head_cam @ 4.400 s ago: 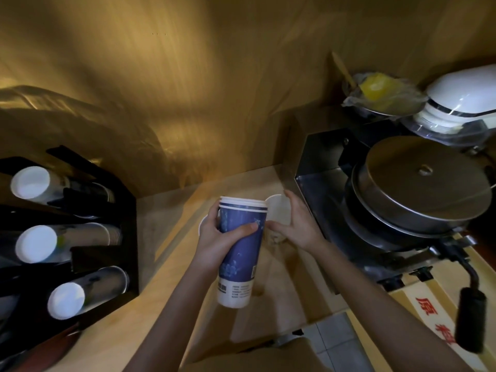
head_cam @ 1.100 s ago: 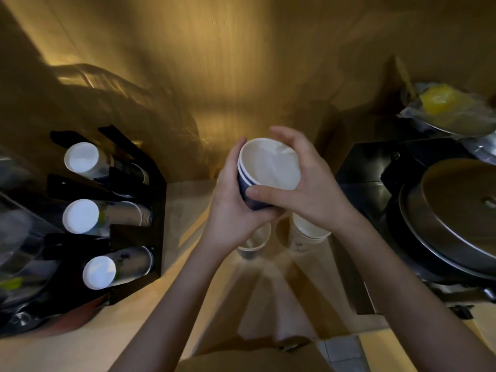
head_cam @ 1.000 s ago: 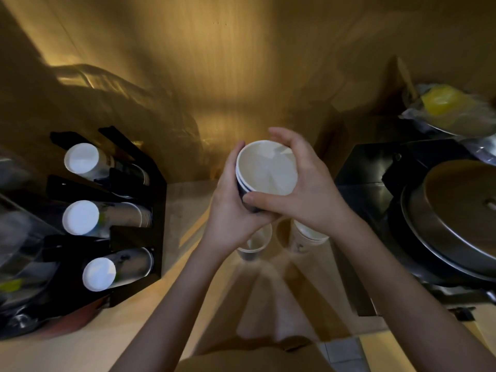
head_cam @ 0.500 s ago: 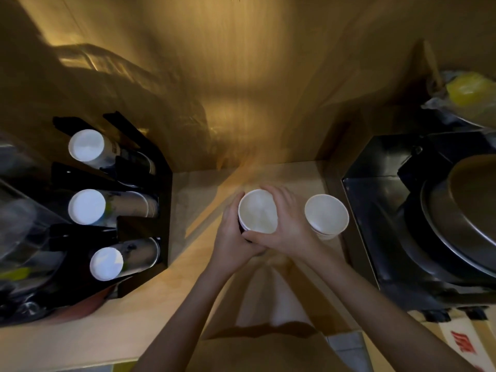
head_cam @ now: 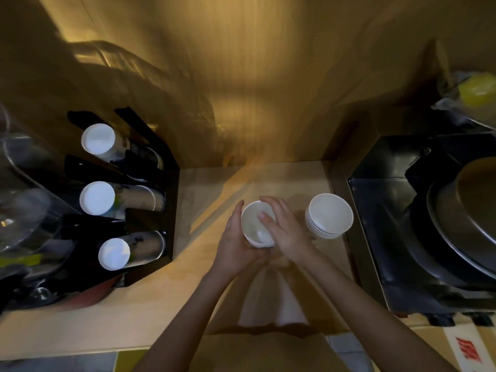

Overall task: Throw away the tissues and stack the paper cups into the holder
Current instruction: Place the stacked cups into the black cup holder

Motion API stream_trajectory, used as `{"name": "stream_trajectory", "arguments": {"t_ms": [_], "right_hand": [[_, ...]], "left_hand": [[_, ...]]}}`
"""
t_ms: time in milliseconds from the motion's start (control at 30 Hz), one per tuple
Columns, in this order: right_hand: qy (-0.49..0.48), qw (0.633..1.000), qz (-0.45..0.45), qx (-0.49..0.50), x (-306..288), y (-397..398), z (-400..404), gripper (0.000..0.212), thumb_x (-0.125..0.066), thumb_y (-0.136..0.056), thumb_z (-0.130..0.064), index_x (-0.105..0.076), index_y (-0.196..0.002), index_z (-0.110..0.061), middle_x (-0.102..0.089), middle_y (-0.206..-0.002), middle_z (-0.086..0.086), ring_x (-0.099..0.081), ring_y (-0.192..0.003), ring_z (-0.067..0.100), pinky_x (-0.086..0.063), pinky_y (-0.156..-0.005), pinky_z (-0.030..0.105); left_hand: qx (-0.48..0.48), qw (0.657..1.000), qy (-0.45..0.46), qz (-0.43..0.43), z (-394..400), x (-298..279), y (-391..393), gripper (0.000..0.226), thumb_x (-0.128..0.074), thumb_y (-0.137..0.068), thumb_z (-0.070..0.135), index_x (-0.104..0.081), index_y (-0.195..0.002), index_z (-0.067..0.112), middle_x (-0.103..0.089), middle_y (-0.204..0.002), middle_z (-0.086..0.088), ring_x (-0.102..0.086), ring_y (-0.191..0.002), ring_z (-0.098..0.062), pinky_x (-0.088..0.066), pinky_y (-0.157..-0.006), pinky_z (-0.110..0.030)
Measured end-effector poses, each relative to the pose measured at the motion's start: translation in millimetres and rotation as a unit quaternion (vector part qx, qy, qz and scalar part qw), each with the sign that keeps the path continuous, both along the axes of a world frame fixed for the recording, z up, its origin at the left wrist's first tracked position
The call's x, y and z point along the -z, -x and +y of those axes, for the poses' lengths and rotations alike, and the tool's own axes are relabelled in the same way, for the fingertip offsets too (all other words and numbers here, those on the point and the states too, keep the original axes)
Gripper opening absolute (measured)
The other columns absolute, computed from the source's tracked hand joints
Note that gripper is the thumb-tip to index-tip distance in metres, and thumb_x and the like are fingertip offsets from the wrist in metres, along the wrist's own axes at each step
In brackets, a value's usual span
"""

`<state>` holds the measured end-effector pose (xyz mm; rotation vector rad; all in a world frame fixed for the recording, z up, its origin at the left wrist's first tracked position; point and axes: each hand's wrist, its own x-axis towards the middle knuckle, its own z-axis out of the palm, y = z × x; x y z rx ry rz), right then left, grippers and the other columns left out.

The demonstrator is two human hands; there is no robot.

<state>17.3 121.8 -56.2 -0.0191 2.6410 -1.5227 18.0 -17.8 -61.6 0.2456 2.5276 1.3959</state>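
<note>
A stack of paper cups (head_cam: 254, 226), white inside, stands mouth up on the wooden counter (head_cam: 150, 312). My left hand (head_cam: 234, 245) wraps its left side. My right hand (head_cam: 284, 232) covers its right rim, fingers curled over the mouth. A second stack of white cups (head_cam: 329, 216) stands just right of it, untouched. The black cup holder (head_cam: 150, 183) sits at the left with three rows of cups lying sideways, bottoms facing me. No tissue is visible.
A black metal appliance (head_cam: 397, 232) with a round steel lid (head_cam: 475, 210) fills the right side, close to the second stack. A wooden wall rises behind the counter. A clear plastic container (head_cam: 18, 200) sits at the far left. A bagged yellow item (head_cam: 475, 89) lies top right.
Both hands brought the blue cup stack down from chest height and set it on the counter, left of the second white stack. The camera tilted down.
</note>
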Motion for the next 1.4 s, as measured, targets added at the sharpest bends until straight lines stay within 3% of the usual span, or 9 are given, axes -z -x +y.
{"name": "stream_trajectory", "arguments": {"t_ms": [267, 400, 533, 700, 800, 967, 1133, 1233, 1400], "right_hand": [[0.208, 0.946, -0.120, 0.219, 13, -8, 11, 0.019, -0.040, -0.096, -0.024, -0.057, -0.091, -0.017, -0.060, -0.088, 0.001, -0.057, -0.090, 0.020, -0.042, -0.083, 0.033], [0.288, 0.860, -0.354, 0.228, 20, -19, 5, 0.036, -0.035, -0.095, -0.035, -0.055, -0.092, -0.006, -0.058, -0.070, 0.010, -0.055, -0.060, 0.020, -0.042, -0.058, 0.029], [0.429, 0.771, -0.454, 0.125, 7, -11, -9, 0.065, -0.028, -0.085, -0.060, -0.062, -0.094, -0.005, -0.071, -0.083, 0.018, -0.064, -0.080, 0.032, -0.048, -0.068, 0.038], [0.637, 0.656, -0.404, -0.006, -33, 8, -29, 0.067, -0.067, -0.064, -0.058, -0.066, -0.111, -0.010, -0.069, -0.108, 0.017, -0.064, -0.101, 0.032, -0.049, -0.089, 0.046], [0.641, 0.673, -0.355, -0.102, -55, 23, -46, 0.071, -0.085, -0.048, -0.045, -0.069, -0.107, -0.010, -0.071, -0.106, 0.013, -0.068, -0.097, 0.027, -0.054, -0.087, 0.046], [0.514, 0.825, -0.183, -0.149, -87, 55, -90, 0.089, -0.088, -0.036, -0.048, -0.058, -0.111, -0.012, -0.075, -0.096, 0.003, -0.070, -0.088, 0.017, -0.057, -0.081, 0.034], [0.350, 0.920, 0.018, -0.174, -121, 84, -131, 0.073, -0.082, -0.050, -0.015, -0.055, -0.118, -0.017, -0.072, -0.107, -0.007, -0.067, -0.100, 0.012, -0.052, -0.080, 0.021], [0.283, 0.941, 0.115, -0.148, -131, 100, -163, 0.078, -0.087, -0.048, -0.017, -0.047, -0.112, -0.038, -0.066, -0.109, -0.027, -0.060, -0.106, -0.004, -0.047, -0.081, 0.008], [0.226, 0.955, 0.133, -0.143, -131, 130, -215, 0.079, -0.082, -0.043, -0.031, -0.040, -0.107, -0.052, -0.049, -0.111, -0.027, -0.051, -0.105, -0.015, -0.046, -0.083, 0.007]], "left_hand": [[-0.061, 0.997, 0.037, 0.030, 7, 0, -7, 0.112, -0.088, -0.053, 0.028, -0.022, -0.143, 0.019, -0.040, -0.144, -0.003, -0.039, -0.130, -0.019, -0.032, -0.096, -0.019], [-0.084, 0.992, 0.047, 0.085, 2, -21, -7, 0.105, -0.088, -0.053, 0.024, -0.030, -0.139, 0.011, -0.046, -0.139, -0.009, -0.043, -0.127, -0.025, -0.034, -0.098, -0.021], [-0.078, 0.981, 0.036, 0.176, -10, -53, -15, 0.094, -0.084, -0.059, 0.021, -0.032, -0.137, 0.015, -0.048, -0.133, -0.010, -0.040, -0.121, -0.011, -0.029, -0.096, -0.010], [0.023, 0.937, 0.124, 0.327, -38, -76, -27, 0.082, -0.077, -0.069, 0.010, -0.029, -0.135, 0.021, -0.027, -0.145, -0.005, -0.027, -0.138, -0.023, -0.034, -0.111, -0.045], [0.057, 0.897, 0.178, 0.400, -66, -85, -28, 0.075, -0.077, -0.067, 0.015, -0.035, -0.129, 0.018, -0.025, -0.146, -0.005, -0.025, -0.140, -0.024, -0.033, -0.110, -0.049], [0.016, 0.906, 0.151, 0.395, -124, -113, -23, 0.058, -0.068, -0.069, 0.031, -0.042, -0.119, 0.017, -0.030, -0.147, -0.001, -0.028, -0.139, -0.015, -0.029, -0.112, -0.039], [-0.045, 0.912, 0.163, 0.373, -173, -147, 1, 0.032, -0.057, -0.071, 0.023, -0.057, -0.101, 0.011, -0.058, -0.128, -0.009, -0.050, -0.118, -0.012, -0.041, -0.097, -0.031], [-0.113, 0.922, 0.071, 0.364, -188, -175, 21, 0.040, -0.055, -0.075, 0.029, -0.054, -0.111, 0.011, -0.063, -0.111, -0.003, -0.055, -0.104, -0.007, -0.044, -0.089, -0.020], [-0.188, 0.903, 0.006, 0.387, -201, -210, 57, 0.084, -0.073, -0.067, 0.040, -0.030, -0.137, 0.021, -0.046, -0.132, 0.009, -0.043, -0.121, -0.001, -0.035, -0.098, -0.007]]}}
